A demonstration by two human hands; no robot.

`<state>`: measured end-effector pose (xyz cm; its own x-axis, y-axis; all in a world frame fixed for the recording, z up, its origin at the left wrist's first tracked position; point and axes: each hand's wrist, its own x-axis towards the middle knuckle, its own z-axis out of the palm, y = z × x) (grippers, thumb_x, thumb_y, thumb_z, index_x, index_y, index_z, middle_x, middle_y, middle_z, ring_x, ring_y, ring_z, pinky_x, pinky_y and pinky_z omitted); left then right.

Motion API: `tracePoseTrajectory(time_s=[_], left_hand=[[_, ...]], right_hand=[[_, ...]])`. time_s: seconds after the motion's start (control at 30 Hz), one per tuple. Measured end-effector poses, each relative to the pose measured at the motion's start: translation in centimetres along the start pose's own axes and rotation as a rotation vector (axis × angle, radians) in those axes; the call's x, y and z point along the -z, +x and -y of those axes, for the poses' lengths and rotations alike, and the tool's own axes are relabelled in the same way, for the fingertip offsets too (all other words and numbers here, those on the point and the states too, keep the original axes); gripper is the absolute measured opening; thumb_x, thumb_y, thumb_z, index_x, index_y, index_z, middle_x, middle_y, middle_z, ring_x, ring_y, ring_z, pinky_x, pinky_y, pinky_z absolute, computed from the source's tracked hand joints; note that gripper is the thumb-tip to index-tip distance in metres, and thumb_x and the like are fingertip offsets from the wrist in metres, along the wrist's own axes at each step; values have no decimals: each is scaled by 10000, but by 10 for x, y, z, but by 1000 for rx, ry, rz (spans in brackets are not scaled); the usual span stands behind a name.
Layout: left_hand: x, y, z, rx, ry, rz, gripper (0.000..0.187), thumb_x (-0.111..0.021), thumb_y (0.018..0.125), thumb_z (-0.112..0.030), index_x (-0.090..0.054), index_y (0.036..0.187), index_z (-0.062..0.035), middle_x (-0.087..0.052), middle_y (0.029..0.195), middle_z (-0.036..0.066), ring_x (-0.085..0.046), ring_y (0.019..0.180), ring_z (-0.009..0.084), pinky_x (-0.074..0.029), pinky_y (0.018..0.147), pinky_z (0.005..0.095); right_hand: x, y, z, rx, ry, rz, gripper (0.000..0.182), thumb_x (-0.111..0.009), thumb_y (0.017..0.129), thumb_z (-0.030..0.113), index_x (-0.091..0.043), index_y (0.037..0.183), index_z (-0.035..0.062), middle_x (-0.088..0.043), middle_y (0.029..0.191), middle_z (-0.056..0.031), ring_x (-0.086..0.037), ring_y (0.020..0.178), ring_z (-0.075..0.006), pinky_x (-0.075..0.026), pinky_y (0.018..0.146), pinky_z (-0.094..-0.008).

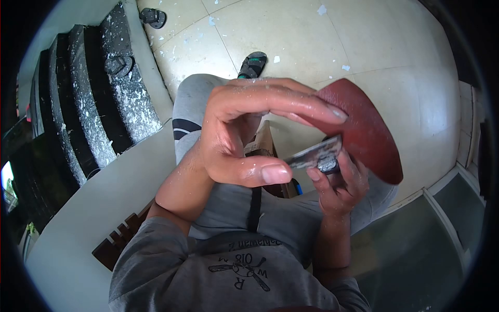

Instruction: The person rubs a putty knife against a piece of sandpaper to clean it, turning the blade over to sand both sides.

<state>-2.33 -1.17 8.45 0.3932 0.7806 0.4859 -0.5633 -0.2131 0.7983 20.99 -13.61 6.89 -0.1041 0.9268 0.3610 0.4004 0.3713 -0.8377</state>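
Note:
My left hand (236, 132) reaches in from the left, curved into a C. Its forefinger lies over the near face of a reddish-brown sheet of sandpaper (364, 132), while other fingers pass behind the edge, so the sheet seems pinched between them. The thumb is apart from the sheet, near the tip of a flat metal scraper blade (311, 155). My right hand (343, 187) is closed around this scraper, with grey residue and a dark part by the fingers. The sheet bends behind the blade and right hand. White dust speckles my left hand.
Dark steps (132, 99) spattered with white flakes rise at the left. White chips dot the tiled floor (301, 36). A sandal (253, 64) shows beyond my knee, another (153, 18) near the wall. A slatted wooden seat (117, 242) is beside me; framed panels (416, 239) stand at right.

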Motion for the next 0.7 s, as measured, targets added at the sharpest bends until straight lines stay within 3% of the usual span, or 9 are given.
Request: tracePoseTrajectory(time_s=[0.03, 0.1, 0.13, 0.4, 0.7], left_hand=[[0, 0, -3, 5, -4, -6, 634, -822, 775, -146, -703, 1313, 167, -753, 1263, 313, -777, 1154, 377, -638, 1006, 439], [3, 1, -8, 69, 198, 32, 721, -822, 818, -346, -694, 1283, 190, -727, 1268, 357, -746, 1212, 427, -593, 1072, 492], [2, 1, -5, 44, 199, 25, 663, -789, 827, -265, -683, 1294, 194, -724, 1268, 358, -747, 1206, 428, -590, 1082, 490], [-4, -2, -10, 132, 226, -90, 643, -759, 842, -215, -654, 1312, 211, -687, 1304, 372, -722, 1247, 419, -600, 1089, 488], [-4, -4, -7, 168, 231, -124, 630, -743, 909, -178, -593, 1406, 179, -636, 1378, 397, -695, 1288, 428, -608, 1090, 494]], right_hand=[[-1, 0, 0, -8, 0, 5, 607, -914, 856, 47, -689, 1418, 12, -696, 1362, -273, -710, 1204, -332, -601, 973, -416], [-1, 0, -1, -56, 28, -10, 614, -908, 853, 38, -684, 1423, -3, -701, 1341, -272, -713, 1180, -327, -597, 949, -407], [-7, 5, 1, -80, 62, -85, 520, -931, 805, 28, -754, 1289, -44, -789, 1202, -227, -771, 1056, -344, -618, 892, -412], [-8, 10, 4, -117, 27, -69, 534, -918, 819, 23, -732, 1313, -54, -788, 1207, -221, -758, 1024, -334, -625, 849, -405], [-13, 17, 2, -14, -137, -102, 505, -910, 837, 61, -763, 1318, 21, -771, 1051, -139, -682, 847, -246, -554, 698, -359]])
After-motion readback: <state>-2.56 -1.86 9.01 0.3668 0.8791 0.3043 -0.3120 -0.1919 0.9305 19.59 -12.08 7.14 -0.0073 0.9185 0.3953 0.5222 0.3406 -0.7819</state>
